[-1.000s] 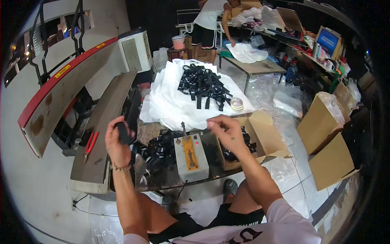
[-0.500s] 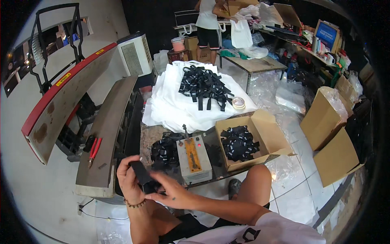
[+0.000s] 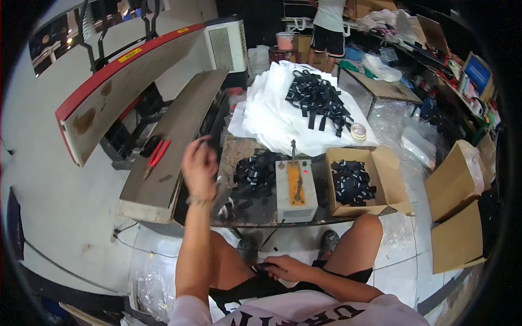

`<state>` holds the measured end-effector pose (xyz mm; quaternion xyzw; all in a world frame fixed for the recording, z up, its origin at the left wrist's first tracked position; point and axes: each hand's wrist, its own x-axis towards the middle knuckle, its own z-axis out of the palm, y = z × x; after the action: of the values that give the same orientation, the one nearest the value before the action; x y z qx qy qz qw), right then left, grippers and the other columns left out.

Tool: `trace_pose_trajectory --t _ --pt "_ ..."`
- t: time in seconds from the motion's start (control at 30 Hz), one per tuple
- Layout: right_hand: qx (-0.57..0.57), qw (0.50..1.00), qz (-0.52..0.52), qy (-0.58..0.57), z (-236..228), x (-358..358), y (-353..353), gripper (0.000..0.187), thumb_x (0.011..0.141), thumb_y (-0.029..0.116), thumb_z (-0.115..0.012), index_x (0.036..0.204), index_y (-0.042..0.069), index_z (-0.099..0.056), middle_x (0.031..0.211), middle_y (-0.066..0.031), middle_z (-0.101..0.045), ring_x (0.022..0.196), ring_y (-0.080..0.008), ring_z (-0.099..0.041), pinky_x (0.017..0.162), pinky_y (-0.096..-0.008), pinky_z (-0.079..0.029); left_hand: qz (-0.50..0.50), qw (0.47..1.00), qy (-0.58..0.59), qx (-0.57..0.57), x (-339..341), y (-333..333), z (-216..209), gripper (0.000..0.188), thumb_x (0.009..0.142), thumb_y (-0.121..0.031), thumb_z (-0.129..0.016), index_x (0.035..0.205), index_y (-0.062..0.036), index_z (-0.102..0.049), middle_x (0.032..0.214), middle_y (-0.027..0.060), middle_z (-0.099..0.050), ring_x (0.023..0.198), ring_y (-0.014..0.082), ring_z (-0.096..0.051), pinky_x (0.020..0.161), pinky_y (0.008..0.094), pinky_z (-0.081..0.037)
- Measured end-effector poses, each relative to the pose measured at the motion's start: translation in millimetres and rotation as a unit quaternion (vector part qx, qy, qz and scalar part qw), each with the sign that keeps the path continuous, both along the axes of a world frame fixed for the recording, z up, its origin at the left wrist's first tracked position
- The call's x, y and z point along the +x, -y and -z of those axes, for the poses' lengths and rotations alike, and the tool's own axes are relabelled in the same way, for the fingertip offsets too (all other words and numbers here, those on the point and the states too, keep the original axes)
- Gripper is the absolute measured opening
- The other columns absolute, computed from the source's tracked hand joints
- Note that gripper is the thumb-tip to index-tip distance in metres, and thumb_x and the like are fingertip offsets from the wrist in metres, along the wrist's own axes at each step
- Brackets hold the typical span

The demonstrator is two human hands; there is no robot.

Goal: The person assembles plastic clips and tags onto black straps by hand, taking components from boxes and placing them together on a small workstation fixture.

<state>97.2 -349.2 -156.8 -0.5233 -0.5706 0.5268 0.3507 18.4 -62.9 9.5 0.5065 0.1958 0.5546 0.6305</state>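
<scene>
My left hand (image 3: 200,165) is raised between the long press bed and the work table, blurred by motion; a dark bit shows by its fingertips, but its grip is unclear. Down at my lap, my right hand (image 3: 284,268) is closed around a small dark object (image 3: 266,265) whose kind I cannot make out. Beyond my left hand, a pile of black strap pieces (image 3: 255,171) lies on the table (image 3: 228,149). Beside it stands a grey box-shaped device (image 3: 296,209) with an orange-brown top plate, a metal arm and a red light. An open cardboard box (image 3: 392,182) holds more black pieces (image 3: 352,183).
White fabric (image 3: 266,108) is stacked behind, carrying black straps (image 3: 318,98) and a tape roll (image 3: 358,131). On the press bed (image 3: 163,185) lie red-handled pliers (image 3: 156,157). Cartons (image 3: 454,176) stand at right. A person (image 3: 329,27) stands at the back.
My hands, together over a black strap before, have parted: the left has gone up and forward, the right down to my lap. The whole view has shifted, so the table appears further right and higher.
</scene>
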Motion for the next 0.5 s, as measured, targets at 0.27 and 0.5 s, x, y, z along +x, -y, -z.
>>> trace_pose_trajectory --t 0.27,0.5 --pt "0.11 0.99 0.068 0.05 -50.5 16.5 0.9 0.036 0.087 -0.002 -0.048 0.122 0.001 -0.055 0.09 -0.0148 -0.066 0.071 -0.0218 -0.064 0.066 -0.0329 -0.052 -0.111 0.841 -0.451 0.276 54.1 -55.8 79.3 0.069 0.088 -0.023 -0.073 0.141 0.0063 -0.041 0.137 0.0233 -0.052 0.125 0.0313 -0.052 0.103 0.0379 -0.044" --pt "0.187 0.927 0.275 -0.172 -64.2 25.2 -1.1 0.023 0.091 -0.002 -0.057 0.114 0.003 -0.057 0.103 -0.0062 -0.063 0.087 -0.0087 -0.06 0.072 -0.0235 -0.05 0.451 0.854 -0.228 0.124 -17.7 129.5 70.6 0.042 0.101 -0.02 -0.058 0.139 -0.0059 -0.048 0.124 0.0086 -0.061 0.108 0.0144 -0.059 0.095 0.0308 -0.049"
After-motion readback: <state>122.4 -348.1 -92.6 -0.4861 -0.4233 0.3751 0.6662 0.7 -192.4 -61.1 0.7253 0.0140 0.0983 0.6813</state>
